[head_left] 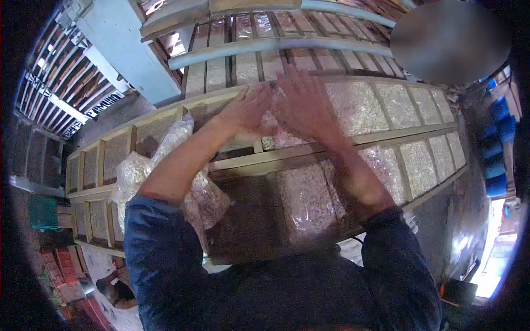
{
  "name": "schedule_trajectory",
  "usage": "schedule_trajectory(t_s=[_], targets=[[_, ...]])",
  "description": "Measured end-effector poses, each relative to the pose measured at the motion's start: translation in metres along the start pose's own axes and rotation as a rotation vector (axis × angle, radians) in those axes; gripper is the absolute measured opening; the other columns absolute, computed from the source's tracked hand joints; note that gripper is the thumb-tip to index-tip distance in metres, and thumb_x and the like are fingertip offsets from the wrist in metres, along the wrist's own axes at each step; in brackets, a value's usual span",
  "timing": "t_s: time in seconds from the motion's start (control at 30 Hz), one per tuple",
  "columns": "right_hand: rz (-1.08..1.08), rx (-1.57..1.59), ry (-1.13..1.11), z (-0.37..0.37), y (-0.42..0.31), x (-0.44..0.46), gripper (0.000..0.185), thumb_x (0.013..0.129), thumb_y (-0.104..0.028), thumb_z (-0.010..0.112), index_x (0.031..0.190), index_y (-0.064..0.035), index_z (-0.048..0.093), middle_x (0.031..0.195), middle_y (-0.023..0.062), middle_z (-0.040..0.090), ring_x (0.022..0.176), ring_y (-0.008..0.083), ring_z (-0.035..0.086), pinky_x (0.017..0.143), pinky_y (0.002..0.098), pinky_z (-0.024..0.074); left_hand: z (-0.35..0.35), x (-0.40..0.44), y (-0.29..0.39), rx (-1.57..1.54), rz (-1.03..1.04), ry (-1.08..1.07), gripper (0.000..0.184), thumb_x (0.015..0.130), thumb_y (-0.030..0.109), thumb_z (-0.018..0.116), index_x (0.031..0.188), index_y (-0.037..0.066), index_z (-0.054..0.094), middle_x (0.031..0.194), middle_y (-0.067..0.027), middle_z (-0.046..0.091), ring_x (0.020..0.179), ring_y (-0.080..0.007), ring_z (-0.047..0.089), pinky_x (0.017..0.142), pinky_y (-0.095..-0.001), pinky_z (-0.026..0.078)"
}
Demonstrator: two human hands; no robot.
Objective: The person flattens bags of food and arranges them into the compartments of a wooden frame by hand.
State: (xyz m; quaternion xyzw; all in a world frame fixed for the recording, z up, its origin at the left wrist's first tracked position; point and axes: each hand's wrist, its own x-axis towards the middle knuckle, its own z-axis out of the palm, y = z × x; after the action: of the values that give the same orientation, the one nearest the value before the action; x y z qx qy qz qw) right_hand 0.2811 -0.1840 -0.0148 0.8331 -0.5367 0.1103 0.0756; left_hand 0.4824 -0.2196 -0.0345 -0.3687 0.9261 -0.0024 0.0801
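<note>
My right hand (305,107) lies flat with fingers stretched out over a clear plastic bag of pale beans (281,139) in the far row of a wooden rack. Close beside it, my left hand (251,113) rests against the same bag's left side, fingers extended. The two hands cover most of this bag. Just right of them, a flattened bag of beans (356,107) fills its compartment. Nearer my body, another filled bag (309,198) lies in the near row. Under my left forearm sits a loose, bulging bag of beans (207,201).
The wooden rack (237,164) has slatted compartments, with flat bags (422,165) along its right part. Another bulging bag (130,174) lies at the left. Behind stands a second rack with a pale rail (232,52). A person (450,44) is at the upper right.
</note>
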Motion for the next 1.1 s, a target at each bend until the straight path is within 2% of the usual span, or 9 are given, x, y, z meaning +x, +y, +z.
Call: schedule_trajectory(t_s=[0.27,0.37,0.43,0.57,0.63,0.77,0.83,0.93,1.1], targets=[[0.047,0.17,-0.176,0.038,0.018,-0.007,0.075,0.103,-0.055,0.04,0.16,-0.0072,0.028,0.165,0.026,0.025,0.153,0.0445,0.022,0.125,0.0553,0.0163,0.0,-0.002,0.005,-0.05,0.018,0.046,0.113,0.086,0.079,0.053,0.158,-0.003,0.026,0.167,-0.022,0.023,0.156,-0.035,0.017,0.127,-0.052,0.012],[0.046,0.177,-0.248,0.003,0.039,0.006,0.074,0.104,-0.054,0.042,0.16,-0.0068,0.028,0.164,0.0265,0.027,0.152,0.0428,0.024,0.125,0.0518,0.0184,-0.036,0.021,0.007,0.018,0.046,-0.172,0.109,0.089,0.075,0.054,0.157,-0.006,0.027,0.163,-0.0248,0.03,0.154,-0.0364,0.024,0.126,-0.0525,0.015],[0.18,0.295,-0.125,-0.02,0.053,0.002,0.07,0.105,-0.045,0.045,0.16,-0.0052,0.027,0.162,0.0254,0.031,0.151,0.0425,0.028,0.124,0.0484,0.0226,-0.03,0.045,0.004,-0.191,0.159,0.22,0.105,0.091,0.073,0.052,0.154,-0.009,0.03,0.159,-0.0296,0.035,0.151,-0.0399,0.03,0.125,-0.054,0.018],[0.321,1.354,0.428,-0.026,0.099,-0.045,0.062,0.108,-0.03,0.045,0.16,-0.003,0.026,0.162,0.0244,0.033,0.152,0.0421,0.026,0.124,0.047,0.0228,0.027,0.077,0.016,-0.305,0.337,0.408,0.106,0.091,0.074,0.05,0.151,-0.012,0.032,0.157,-0.033,0.034,0.15,-0.0436,0.029,0.125,-0.0536,0.018],[0.477,0.512,0.344,-0.044,0.108,-0.066,0.058,0.11,-0.029,0.04,0.16,-0.0028,0.026,0.162,0.0244,0.033,0.153,0.042,0.025,0.124,0.0458,0.0216,0.032,0.074,0.021,-0.306,0.356,0.423,0.109,0.091,0.076,0.05,0.151,-0.013,0.031,0.158,-0.0341,0.032,0.15,-0.0459,0.027,0.126,-0.0533,0.017],[0.195,0.577,0.343,0.022,0.125,-0.066,0.063,0.11,-0.041,0.037,0.159,-0.0027,0.029,0.164,0.0249,0.028,0.154,0.043,0.022,0.125,0.0469,0.0185,0.025,0.074,0.031,-0.224,0.299,0.393,0.112,0.089,0.078,0.049,0.151,-0.014,0.031,0.159,-0.0336,0.03,0.151,-0.0459,0.025,0.126,-0.0525,0.015],[0.014,0.035,0.129,0.065,0.107,-0.027,0.068,0.108,-0.048,0.037,0.157,-0.0011,0.033,0.162,0.0273,0.03,0.153,0.0447,0.023,0.126,0.0473,0.0181,0.02,0.068,0.027,-0.255,0.296,0.324,0.114,0.089,0.08,0.049,0.151,-0.013,0.03,0.159,-0.0334,0.03,0.151,-0.0456,0.025,0.126,-0.0522,0.015],[-0.123,-0.037,-0.063,0.051,0.054,-0.028,0.068,0.106,-0.047,0.041,0.154,0.0015,0.036,0.163,0.0261,0.029,0.154,0.042,0.021,0.128,0.0495,0.0069,0.037,0.056,0.006,-0.298,0.293,0.366,0.118,0.086,0.083,0.05,0.153,-0.012,0.029,0.161,-0.0312,0.028,0.152,-0.0441,0.023,0.127,-0.0515,0.014],[0.002,-0.022,-0.05,0.011,0.02,-0.007,0.074,0.102,-0.058,0.041,0.151,-0.0013,0.044,0.162,0.0234,0.032,0.151,0.0434,0.027,0.126,0.056,0.01,0.036,0.009,-0.016,-0.038,0.075,0.097,0.131,0.077,0.091,0.049,0.156,-0.009,0.023,0.165,-0.027,0.021,0.156,-0.0404,0.016,0.127,-0.0513,0.012]])
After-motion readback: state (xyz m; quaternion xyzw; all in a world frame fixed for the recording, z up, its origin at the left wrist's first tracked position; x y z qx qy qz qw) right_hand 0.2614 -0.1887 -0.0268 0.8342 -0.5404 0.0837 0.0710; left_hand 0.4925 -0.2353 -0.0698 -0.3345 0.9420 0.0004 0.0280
